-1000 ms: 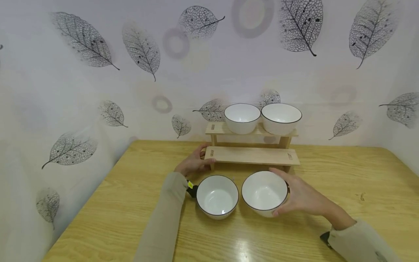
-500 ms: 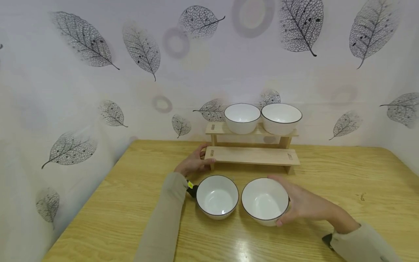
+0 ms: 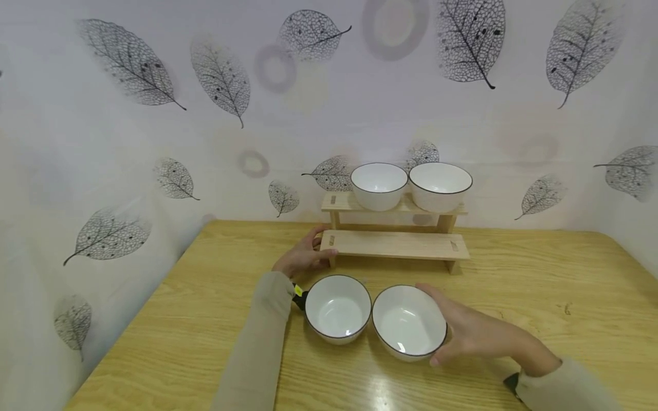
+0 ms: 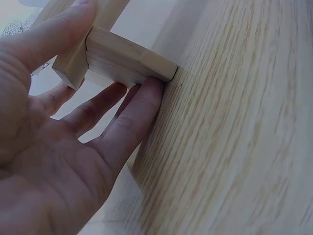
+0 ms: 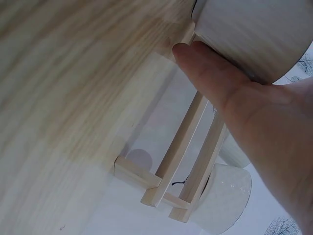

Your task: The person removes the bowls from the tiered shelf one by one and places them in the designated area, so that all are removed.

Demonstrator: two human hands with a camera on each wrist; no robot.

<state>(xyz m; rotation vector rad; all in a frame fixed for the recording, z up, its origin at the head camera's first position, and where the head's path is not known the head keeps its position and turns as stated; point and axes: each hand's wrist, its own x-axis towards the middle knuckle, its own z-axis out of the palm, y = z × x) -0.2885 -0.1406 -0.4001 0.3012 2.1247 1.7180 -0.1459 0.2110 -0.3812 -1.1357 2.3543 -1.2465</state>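
My left hand (image 3: 305,255) grips the left end of a two-step wooden rack (image 3: 396,244). Its thumb lies over the lower step, and in the left wrist view the fingers (image 4: 132,120) touch the rack's leg (image 4: 124,56). In my right hand (image 3: 465,331) is a white dark-rimmed bowl (image 3: 409,321), held by its right side with the thumb near the front. A matching bowl (image 3: 337,308) stands on the table just left of it, the rims close together. The right wrist view shows the held bowl (image 5: 259,36) from its outer side, above the fingers.
Two more white bowls, a left one (image 3: 379,185) and a right one (image 3: 440,185), sit side by side on the rack's upper step. The wooden table (image 3: 169,337) ends at a leaf-patterned backdrop (image 3: 216,160) behind the rack. My left forearm (image 3: 257,342) crosses beside the left bowl.
My right hand has drawn its bowl away from the rack toward the front, then slightly left, closer to the neighbouring bowl. The left hand has stayed on the rack.
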